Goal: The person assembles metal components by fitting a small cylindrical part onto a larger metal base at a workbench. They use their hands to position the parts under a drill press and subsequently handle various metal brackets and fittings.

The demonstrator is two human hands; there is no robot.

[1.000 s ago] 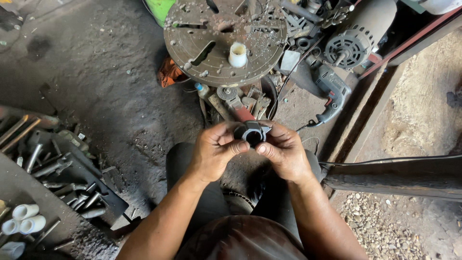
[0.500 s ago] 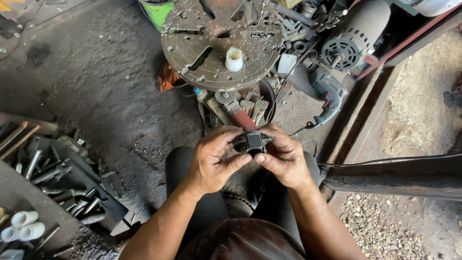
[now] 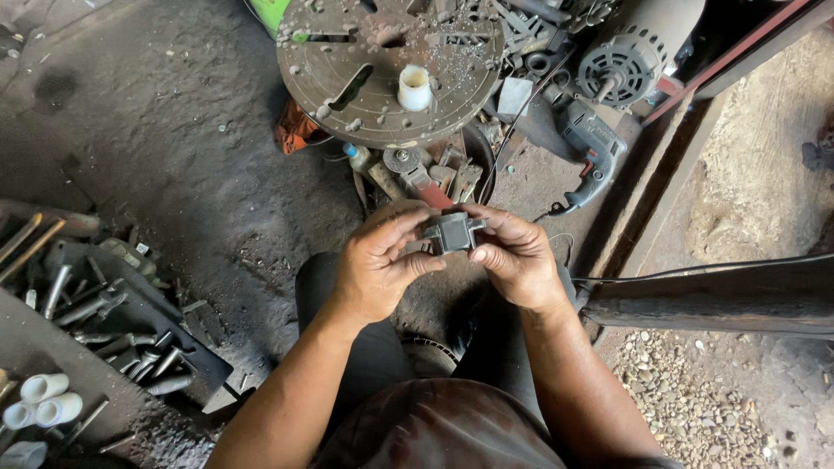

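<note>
I've got both hands up in front of me, mid-frame: L hand (image 3: 378, 269) and R hand (image 3: 515, 259) are each closed on a small dark metal block (image 3: 452, 232), held between them above my knees. L thumb lies along the block's near edge w/ fingers curled over its left end; R fingers wrap the right end, thumb tip pressed to the lower right corner. Can't tell what the part is beyond a squarish grey piece w/ small lugs on the sides. Just beyond the hands, on the dirt floor (image 3: 174, 156), sits a cluster of rusty tools and metal bits (image 3: 426, 174). Behind that is a big round rusty metal plate (image 3: 347, 78) w/ slots and holes, and a short white plastic tube (image 3: 414, 88) stands upright on it. Right of the plate: a grey power drill (image 3: 589, 152) lying on the floor, and an electric motor (image 3: 630, 54) near the top edge. Far left, a dark tray of bolts and rods (image 3: 104, 313), w/ a few white pipe pieces (image 3: 43, 398) at bottom left. Gravel (image 3: 695, 399) at lower right.
</note>
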